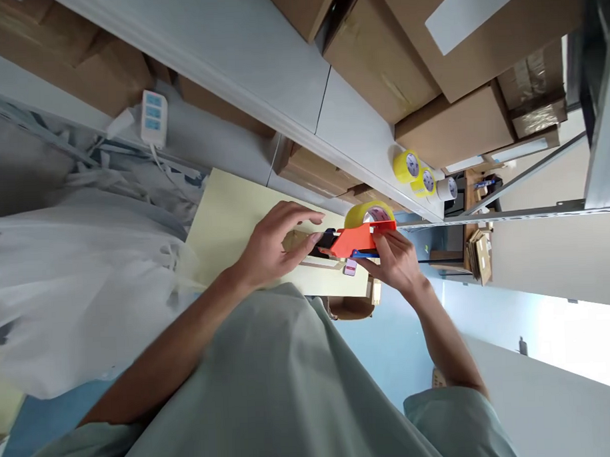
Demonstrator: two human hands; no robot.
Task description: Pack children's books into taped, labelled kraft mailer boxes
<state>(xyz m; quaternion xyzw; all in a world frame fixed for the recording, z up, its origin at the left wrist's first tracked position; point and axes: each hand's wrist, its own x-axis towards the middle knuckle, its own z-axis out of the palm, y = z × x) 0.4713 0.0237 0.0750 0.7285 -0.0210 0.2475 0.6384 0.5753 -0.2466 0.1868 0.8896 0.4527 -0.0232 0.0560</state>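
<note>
While the right hand (397, 258) grips an orange tape cutter (355, 241), the left hand (273, 246) is by its black end, with thumb and fingers spread apart. You can't tell if the thumb touches it. A yellow roll of tape (357, 215) sits in the cutter, which is held up over a pale yellow table (234, 197). Two more yellow rolls (405, 166) stand on the shelf (354, 123) near big brown boxes (379, 59).

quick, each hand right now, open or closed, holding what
Left hand: open, thumb at the dark end of the orange tape dispenser, contact unclear.
Right hand: closed, holding the tape dispenser.
</note>
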